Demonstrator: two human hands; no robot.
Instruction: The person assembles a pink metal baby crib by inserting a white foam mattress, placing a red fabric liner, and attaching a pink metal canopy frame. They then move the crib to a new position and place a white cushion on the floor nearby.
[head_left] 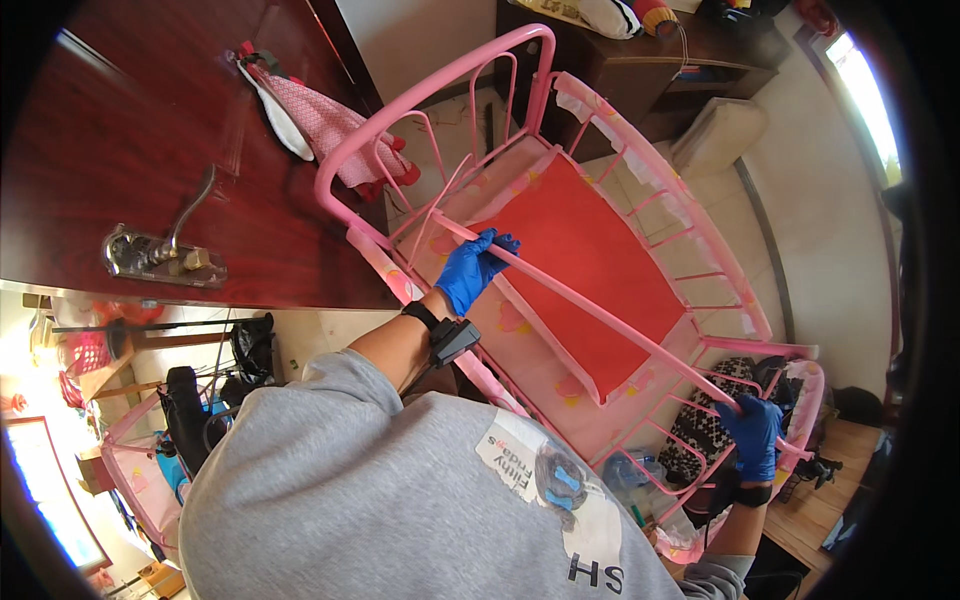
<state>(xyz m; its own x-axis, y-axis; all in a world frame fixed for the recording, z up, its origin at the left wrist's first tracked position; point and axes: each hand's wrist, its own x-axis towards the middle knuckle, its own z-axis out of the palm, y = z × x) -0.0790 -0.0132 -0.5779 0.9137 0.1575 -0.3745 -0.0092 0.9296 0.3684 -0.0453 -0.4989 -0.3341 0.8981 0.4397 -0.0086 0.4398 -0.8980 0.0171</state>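
Observation:
A pink metal crib (430, 90) stands in front of me, with a bright red mat (590, 260) lying on its pink base. A long pink rail (600, 315) runs slantwise over the mat, thin rods joined to it at both ends. Near its far left end, my blue-gloved left hand (470, 272) is closed around the rail. My right hand (755, 437), also in a blue glove, grips the same rail near its right end, beside the crib's lower-right end. Parts of the fingers are hidden behind the rail.
A dark red door (230, 110) with a metal handle (180, 225) stands close on the left, a pink cloth hanging by its edge. Behind the crib is a dark brown cabinet (610, 80). A wooden table (830, 470) and a black-and-white patterned cloth (700, 430) are at right.

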